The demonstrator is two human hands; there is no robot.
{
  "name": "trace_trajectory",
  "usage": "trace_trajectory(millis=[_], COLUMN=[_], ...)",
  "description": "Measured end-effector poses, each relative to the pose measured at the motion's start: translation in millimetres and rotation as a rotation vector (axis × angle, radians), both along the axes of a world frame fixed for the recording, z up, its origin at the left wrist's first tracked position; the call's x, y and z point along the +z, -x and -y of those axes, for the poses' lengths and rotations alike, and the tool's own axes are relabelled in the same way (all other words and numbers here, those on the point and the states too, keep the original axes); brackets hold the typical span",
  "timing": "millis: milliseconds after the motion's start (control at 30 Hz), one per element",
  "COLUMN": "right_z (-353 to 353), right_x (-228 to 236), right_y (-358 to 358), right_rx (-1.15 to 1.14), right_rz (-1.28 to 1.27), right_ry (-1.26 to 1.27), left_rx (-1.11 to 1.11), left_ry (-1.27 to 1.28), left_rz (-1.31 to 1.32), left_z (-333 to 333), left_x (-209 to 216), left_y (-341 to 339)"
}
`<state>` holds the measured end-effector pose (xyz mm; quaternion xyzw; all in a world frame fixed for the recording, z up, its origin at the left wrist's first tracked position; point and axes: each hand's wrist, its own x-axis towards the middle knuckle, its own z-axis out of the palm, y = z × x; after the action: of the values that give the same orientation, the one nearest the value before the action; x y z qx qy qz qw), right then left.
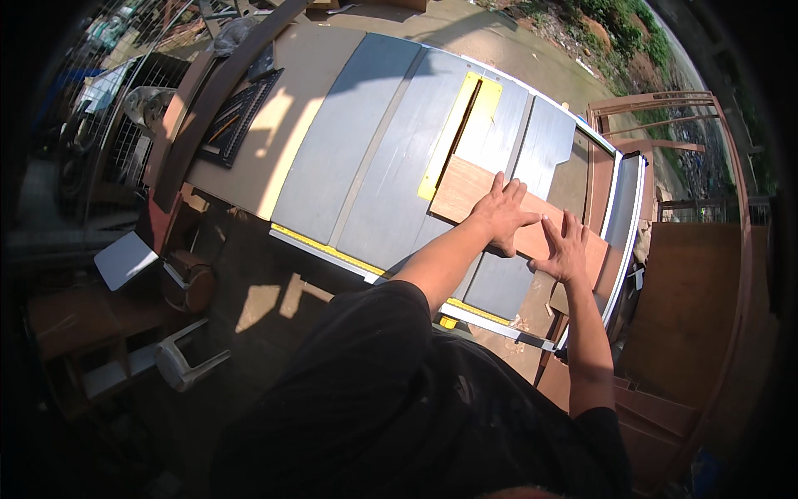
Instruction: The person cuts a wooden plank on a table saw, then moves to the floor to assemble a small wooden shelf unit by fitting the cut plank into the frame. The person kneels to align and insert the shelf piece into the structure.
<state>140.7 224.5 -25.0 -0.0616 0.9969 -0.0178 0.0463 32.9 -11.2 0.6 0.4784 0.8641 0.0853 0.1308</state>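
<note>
Both bare hands lie palm down on a flat reddish-brown board, which rests on the right part of a grey saw table and stretches slantwise from the yellow plate toward the white metal rail at the right. The left hand is on the middle of the board, its fingers spread apart, with the thumb toward the near edge. The right hand is just to its right, also with fingers apart; the two hands are very close, but whether their fingertips touch, I cannot tell. The board's left end lies at the near part of the yellow plate, beside its dark slot. A yellow measuring strip runs along the table's near edge. Farther left, a tan panel adjoins the grey top, with a flat black rack and a long dark plank at its left side. A white stool stands at the near left in shadow. At the right is a large brown panel, and green plants grow at the far right.
</note>
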Motion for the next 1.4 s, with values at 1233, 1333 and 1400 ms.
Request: trace_trajectory(millis=[1233, 1333, 1400], right_z=[-26.9, -28.6, -30.0], right_x=[-6.3, -6.4, -6.4], right_y=[46.5, 50.6, 54.2], right_rx=[0.016, 0.015, 0.016], right_rz=[-0.037, -0.041, -0.040], right_ry=[-0.012, -0.015, -0.013], left_rx=[0.007, 0.008, 0.010], left_ry=[0.019, 0.025, 0.023], left_rz=[-0.042, -0.054, -0.056], left_z=[-21.3, -23.2, -24.2], left_x=[-1.3, -0.5, -1.1], left_y=[44.4, 48.5, 51.7])
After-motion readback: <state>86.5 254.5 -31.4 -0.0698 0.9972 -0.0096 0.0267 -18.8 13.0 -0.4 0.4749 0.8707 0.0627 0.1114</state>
